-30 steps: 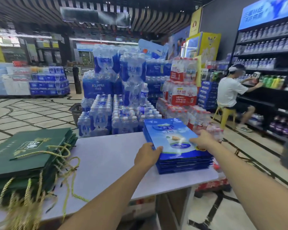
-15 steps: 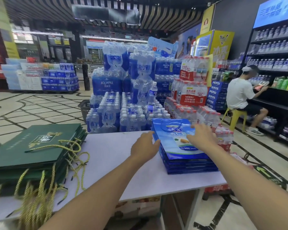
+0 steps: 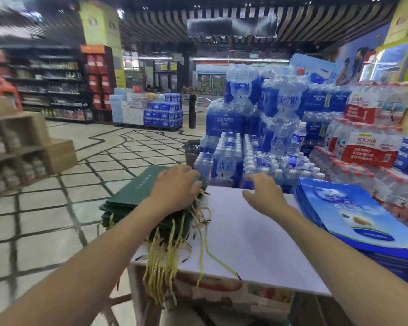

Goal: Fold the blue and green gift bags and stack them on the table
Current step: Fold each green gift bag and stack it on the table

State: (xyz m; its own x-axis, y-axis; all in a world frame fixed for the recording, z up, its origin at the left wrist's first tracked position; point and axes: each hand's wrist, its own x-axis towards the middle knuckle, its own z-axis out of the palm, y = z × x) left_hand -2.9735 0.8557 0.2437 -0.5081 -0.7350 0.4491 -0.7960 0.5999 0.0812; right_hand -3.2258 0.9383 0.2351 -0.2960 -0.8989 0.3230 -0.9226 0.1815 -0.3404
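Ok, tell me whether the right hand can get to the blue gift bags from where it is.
Probably yes: the right hand hovers open over the table, the blue gift bags lie just beside it, nothing between.

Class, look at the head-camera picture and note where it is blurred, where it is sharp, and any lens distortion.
Head view: the wooden shelves of jars at far left smear with motion blur; the left hand on the flat dark green gift bags and the shrink-wrapped water bottle packs look fairly sharp; the wide lens bows the slatted ceiling.
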